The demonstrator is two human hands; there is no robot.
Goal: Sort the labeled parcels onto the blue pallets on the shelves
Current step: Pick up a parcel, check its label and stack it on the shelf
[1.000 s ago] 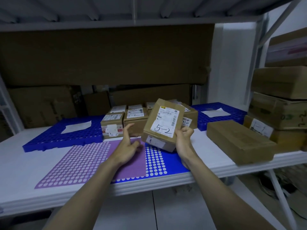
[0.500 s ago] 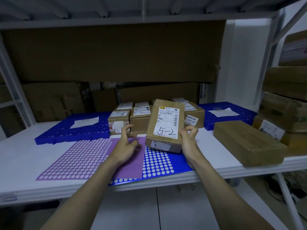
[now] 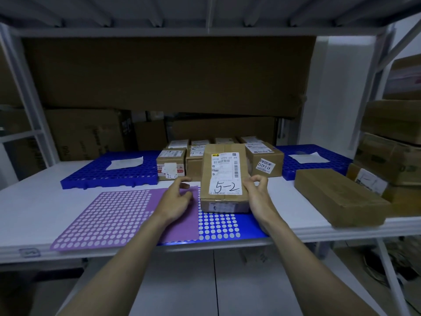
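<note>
Pinching the right edge of the parcel (image 3: 224, 176) with my right hand (image 3: 256, 190), I keep my left hand (image 3: 176, 197) loose and empty just left of it. It is a brown cardboard box with a white shipping label marked "5-2", standing tilted, long axis rising away from me, label facing me, near the shelf's (image 3: 34, 201) front edge over the blue dotted mat (image 3: 218, 226).

Left hand (image 3: 176, 199) at frame centre, fingers loosely spread, holding nothing; right hand (image 3: 256, 193) just right, fingers curled.
</note>
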